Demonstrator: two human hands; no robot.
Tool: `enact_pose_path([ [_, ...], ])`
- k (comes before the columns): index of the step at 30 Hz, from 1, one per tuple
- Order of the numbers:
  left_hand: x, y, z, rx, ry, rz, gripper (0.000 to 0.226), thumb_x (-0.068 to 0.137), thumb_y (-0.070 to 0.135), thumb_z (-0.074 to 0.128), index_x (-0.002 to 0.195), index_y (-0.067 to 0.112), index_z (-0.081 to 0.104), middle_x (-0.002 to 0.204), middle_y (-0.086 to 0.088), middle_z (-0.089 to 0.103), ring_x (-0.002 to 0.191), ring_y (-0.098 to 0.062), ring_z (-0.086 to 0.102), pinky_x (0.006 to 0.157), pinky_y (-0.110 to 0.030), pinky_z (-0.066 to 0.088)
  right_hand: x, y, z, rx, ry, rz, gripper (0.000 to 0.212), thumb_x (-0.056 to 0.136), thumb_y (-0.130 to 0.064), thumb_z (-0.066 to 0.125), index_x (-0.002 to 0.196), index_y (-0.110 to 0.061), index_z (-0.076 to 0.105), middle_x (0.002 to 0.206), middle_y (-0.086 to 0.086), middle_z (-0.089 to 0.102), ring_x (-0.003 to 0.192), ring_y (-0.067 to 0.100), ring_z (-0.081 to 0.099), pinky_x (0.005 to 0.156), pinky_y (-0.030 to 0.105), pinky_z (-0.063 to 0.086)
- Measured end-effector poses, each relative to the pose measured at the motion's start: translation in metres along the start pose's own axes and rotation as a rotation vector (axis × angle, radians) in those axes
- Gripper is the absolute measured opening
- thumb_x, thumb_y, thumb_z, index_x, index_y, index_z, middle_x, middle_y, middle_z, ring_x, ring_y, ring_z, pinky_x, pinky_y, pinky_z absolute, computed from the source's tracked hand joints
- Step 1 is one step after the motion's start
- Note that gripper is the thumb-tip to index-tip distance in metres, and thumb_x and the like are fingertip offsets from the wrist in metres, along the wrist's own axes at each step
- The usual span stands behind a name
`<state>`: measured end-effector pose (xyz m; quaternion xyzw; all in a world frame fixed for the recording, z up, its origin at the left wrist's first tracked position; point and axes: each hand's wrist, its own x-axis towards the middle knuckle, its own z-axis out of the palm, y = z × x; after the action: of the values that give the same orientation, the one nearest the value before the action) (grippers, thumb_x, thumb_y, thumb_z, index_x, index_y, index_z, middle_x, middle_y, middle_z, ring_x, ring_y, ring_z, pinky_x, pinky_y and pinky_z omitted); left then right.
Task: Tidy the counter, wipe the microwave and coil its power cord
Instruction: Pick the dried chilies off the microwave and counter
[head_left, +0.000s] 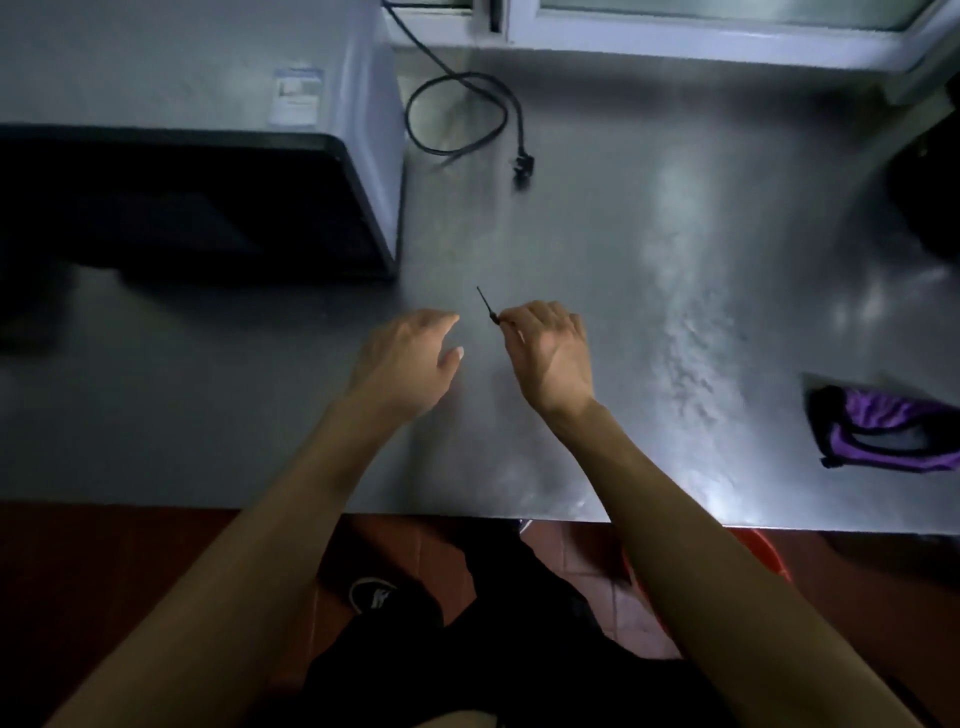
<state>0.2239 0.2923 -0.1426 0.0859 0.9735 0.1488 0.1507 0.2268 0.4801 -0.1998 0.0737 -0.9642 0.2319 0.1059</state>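
The microwave stands at the left of the steel counter, grey on top with a dark door. Its black power cord runs from behind it, makes one loose loop on the counter and ends in a plug. My right hand hovers over the middle of the counter and pinches a thin black tie strip that sticks up to the left. My left hand floats just left of it, fingers relaxed, holding nothing.
A purple and black cloth lies crumpled near the right front of the counter. A dark object sits at the far right edge. A window frame runs along the back. A red bucket stands below the counter's front edge.
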Motion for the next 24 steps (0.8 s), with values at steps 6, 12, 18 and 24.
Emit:
enact_pose_path([
  [6, -0.069, -0.098, -0.037, -0.068, 0.11, -0.136, 0.052, 0.1, 0.037, 0.05, 0.148, 0.018, 0.044, 0.151, -0.006, 0.046, 0.14, -0.025, 0.039, 0.113, -0.044, 0.034, 0.01, -0.114, 0.024, -0.001, -0.028, -0.188, 0.016, 0.097, -0.019, 0.057, 0.102, -0.017, 0.071, 0.092, 0.004, 0.069, 0.085, 0.031, 0.061, 0.074, 0.045, 0.046],
  [12, -0.156, -0.196, -0.066, -0.086, 0.198, -0.27, 0.052, 0.101, 0.038, 0.048, 0.15, 0.022, 0.041, 0.152, -0.005, 0.044, 0.138, -0.025, 0.039, 0.111, -0.04, 0.032, -0.004, -0.232, 0.046, 0.019, -0.047, -0.373, 0.021, 0.1, -0.024, 0.052, 0.109, -0.019, 0.07, 0.095, 0.004, 0.067, 0.088, 0.031, 0.057, 0.074, 0.043, 0.044],
  [18, -0.24, -0.278, -0.093, -0.083, 0.311, -0.348, 0.052, 0.101, 0.04, 0.047, 0.15, 0.023, 0.04, 0.152, -0.003, 0.044, 0.136, -0.024, 0.039, 0.11, -0.042, 0.029, -0.016, -0.35, 0.072, 0.044, -0.042, -0.504, 0.017, 0.097, -0.019, 0.058, 0.109, -0.02, 0.07, 0.095, 0.003, 0.068, 0.088, 0.03, 0.058, 0.073, 0.039, 0.039],
  [24, -0.293, -0.342, -0.114, -0.094, 0.377, -0.453, 0.051, 0.102, 0.043, 0.045, 0.149, 0.024, 0.041, 0.151, -0.001, 0.044, 0.137, -0.024, 0.04, 0.109, -0.047, 0.033, -0.016, -0.434, 0.097, 0.092, -0.05, -0.615, 0.015, 0.098, -0.02, 0.058, 0.104, -0.016, 0.072, 0.095, 0.003, 0.068, 0.089, 0.029, 0.059, 0.074, 0.042, 0.044],
])
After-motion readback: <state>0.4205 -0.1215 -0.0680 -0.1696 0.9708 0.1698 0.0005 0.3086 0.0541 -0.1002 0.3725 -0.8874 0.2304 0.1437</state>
